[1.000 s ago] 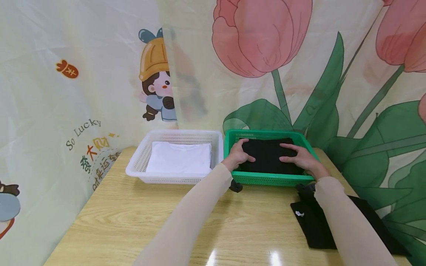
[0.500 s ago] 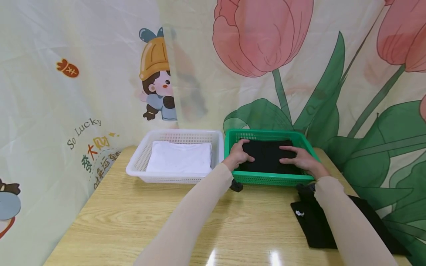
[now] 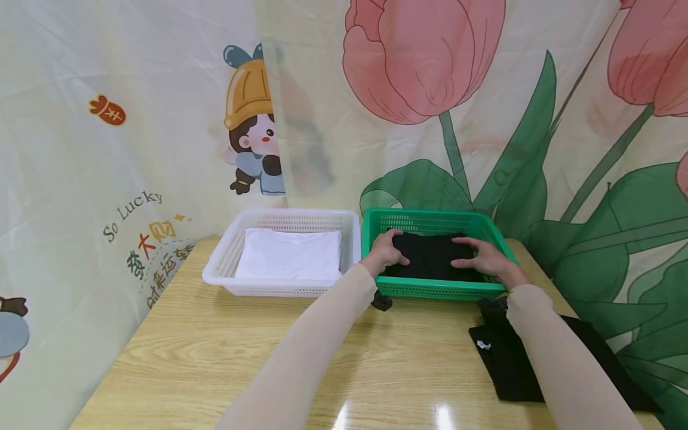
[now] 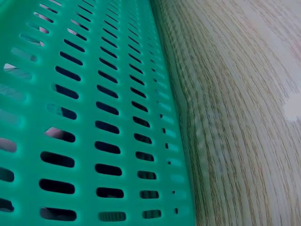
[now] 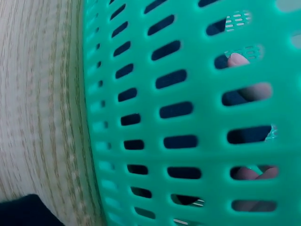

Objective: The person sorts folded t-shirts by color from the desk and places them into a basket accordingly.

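Observation:
In the head view, a folded black garment (image 3: 430, 254) lies in a green perforated basket (image 3: 441, 289) at the back of the table. My left hand (image 3: 384, 251) holds its left side, thumb on the cloth and fingers toward the far left corner. On the other side, my right hand (image 3: 486, 260) grips the right part, with thumb and fingers spread over the cloth. The undersides of both hands are hidden. Both wrist views face the green basket wall (image 4: 84, 117); through the slots of the wall (image 5: 150, 108) in the right wrist view, dark cloth and bits of fingers show.
A white basket (image 3: 215, 276) with a folded white garment (image 3: 290, 255) stands left of the green one. Another black garment (image 3: 516, 370) with a small white tag lies at the table's right, partly under the right forearm. A printed curtain (image 3: 322, 119) hangs behind the wooden table (image 3: 215, 358).
The far edge of the black garment has shifted down and nearer, baring more of the basket's back wall. Both hands have moved slightly with it.

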Available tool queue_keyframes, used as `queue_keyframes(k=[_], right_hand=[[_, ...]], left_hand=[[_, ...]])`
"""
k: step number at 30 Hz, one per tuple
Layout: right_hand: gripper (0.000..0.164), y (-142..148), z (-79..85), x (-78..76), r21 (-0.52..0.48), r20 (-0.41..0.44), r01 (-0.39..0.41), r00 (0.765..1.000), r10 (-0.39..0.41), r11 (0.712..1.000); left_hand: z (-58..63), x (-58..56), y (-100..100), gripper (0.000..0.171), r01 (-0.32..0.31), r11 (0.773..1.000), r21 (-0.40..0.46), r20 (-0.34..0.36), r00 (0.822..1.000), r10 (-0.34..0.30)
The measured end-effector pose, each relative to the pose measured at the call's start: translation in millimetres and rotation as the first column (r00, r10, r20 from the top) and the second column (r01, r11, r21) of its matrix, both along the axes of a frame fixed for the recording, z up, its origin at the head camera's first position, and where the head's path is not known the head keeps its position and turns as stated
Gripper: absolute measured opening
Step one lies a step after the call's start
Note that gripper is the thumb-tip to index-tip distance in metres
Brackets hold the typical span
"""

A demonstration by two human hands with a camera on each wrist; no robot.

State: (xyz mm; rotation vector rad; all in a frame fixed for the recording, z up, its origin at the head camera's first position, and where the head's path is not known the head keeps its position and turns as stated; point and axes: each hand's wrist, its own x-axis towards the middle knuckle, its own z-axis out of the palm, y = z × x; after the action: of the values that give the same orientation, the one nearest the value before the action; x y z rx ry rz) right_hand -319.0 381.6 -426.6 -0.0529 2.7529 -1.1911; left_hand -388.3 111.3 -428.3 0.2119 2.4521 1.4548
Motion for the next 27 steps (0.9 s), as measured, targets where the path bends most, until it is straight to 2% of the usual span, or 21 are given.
queue_keyframes(k=[5, 13, 19, 27], right_hand=[[0.080, -1.5, -0.2, 0.7, 0.034, -0.008, -0.009, 1.000, 0.010, 0.999], [0.077, -0.6, -2.6, -0.4, 0.074, -0.010, -0.011, 1.000, 0.011, 0.997], [0.074, -1.1, -3.2, -1.1, 0.053, -0.015, 0.010, 1.000, -0.009, 0.999], [0.074, -3.6, -1.0, 2.8, -0.007, -0.041, 0.039, 0.998, -0.040, 0.999]], left_hand=[[-2.8, -2.6, -0.1, 0.088, 0.011, 1.000, -0.016, -0.009, 1.000, -0.011], [-2.6, -2.9, 0.4, 0.091, -0.009, 1.000, 0.020, -0.004, 1.000, 0.009], [1.2, 2.8, -2.5, 0.096, -0.022, 0.999, 0.044, -0.012, 1.000, 0.022], [7.1, 18.2, -8.7, 0.087, 0.012, 0.997, 0.079, -0.134, 0.991, -0.001]])
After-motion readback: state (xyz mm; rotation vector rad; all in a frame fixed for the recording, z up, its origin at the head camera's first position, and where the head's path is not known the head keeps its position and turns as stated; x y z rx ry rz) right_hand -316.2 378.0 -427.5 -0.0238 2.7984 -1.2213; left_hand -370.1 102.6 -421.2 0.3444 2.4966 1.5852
